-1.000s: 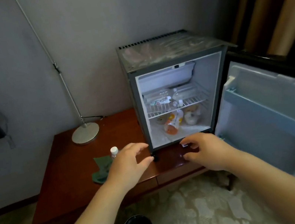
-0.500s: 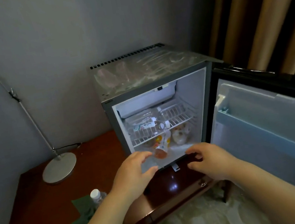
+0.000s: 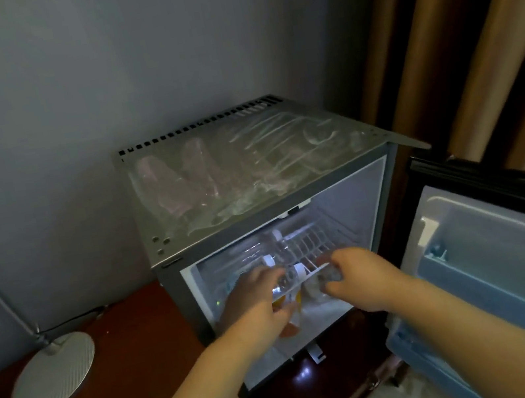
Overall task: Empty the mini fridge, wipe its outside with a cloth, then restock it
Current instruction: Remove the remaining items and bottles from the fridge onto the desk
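We are emptying the mini fridge, which stands door-open on the wooden surface. Our left grip curls round a clear bottle on the wire shelf. The right grip is curled beside it, on what we cannot tell. Next, we should draw the bottle out level, clear of the orange bottle below.
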### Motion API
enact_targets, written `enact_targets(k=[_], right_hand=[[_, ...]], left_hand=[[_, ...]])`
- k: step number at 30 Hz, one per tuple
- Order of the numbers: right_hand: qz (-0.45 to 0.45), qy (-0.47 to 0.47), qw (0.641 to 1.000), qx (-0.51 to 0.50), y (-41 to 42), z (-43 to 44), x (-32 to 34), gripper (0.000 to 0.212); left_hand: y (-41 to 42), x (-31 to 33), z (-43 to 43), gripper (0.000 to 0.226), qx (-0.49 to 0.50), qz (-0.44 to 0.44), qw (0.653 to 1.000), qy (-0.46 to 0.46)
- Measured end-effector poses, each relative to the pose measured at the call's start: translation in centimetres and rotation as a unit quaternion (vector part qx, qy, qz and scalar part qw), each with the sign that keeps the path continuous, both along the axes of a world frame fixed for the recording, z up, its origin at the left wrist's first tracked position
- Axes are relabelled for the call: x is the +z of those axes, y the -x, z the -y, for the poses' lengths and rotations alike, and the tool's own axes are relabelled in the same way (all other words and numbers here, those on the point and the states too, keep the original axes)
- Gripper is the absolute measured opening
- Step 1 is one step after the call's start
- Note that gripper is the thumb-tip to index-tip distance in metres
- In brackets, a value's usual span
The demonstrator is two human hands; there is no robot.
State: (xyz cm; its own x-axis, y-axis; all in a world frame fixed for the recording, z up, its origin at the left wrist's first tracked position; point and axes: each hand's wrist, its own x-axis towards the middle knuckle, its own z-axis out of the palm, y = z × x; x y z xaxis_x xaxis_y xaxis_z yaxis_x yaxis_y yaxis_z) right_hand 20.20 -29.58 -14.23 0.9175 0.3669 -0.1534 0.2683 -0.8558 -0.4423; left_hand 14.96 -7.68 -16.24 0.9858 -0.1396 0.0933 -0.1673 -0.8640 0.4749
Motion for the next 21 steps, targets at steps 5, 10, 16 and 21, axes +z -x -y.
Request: enact_targets(k=[5,10,16,21], right_hand=[[0.031,0.096,0.993,0.068,-5.4,-2.5,1.0,0.040],[0.035,0.052,0.995,0.081,-8.0,-3.2,-0.1,0.041],[-0.006,0.080,0.988,0.131,-7.4,-3.9,-4.0,0.047],[0.005,0.029,0.994,0.103,-7.4,-4.0,-4.8,0.038]], left_hand=[[-3.3,-0.9,0.7,0.056,0.052,0.030,0.998,-0.036],[-4.9,-1.7,0.5,0.055,0.072,0.031,0.995,-0.062],[-4.8,-2.5,0.0,0.049,0.080,-0.003,0.990,-0.113],[-5.2,-2.8,0.0,0.050,0.069,-0.019,0.986,-0.153]])
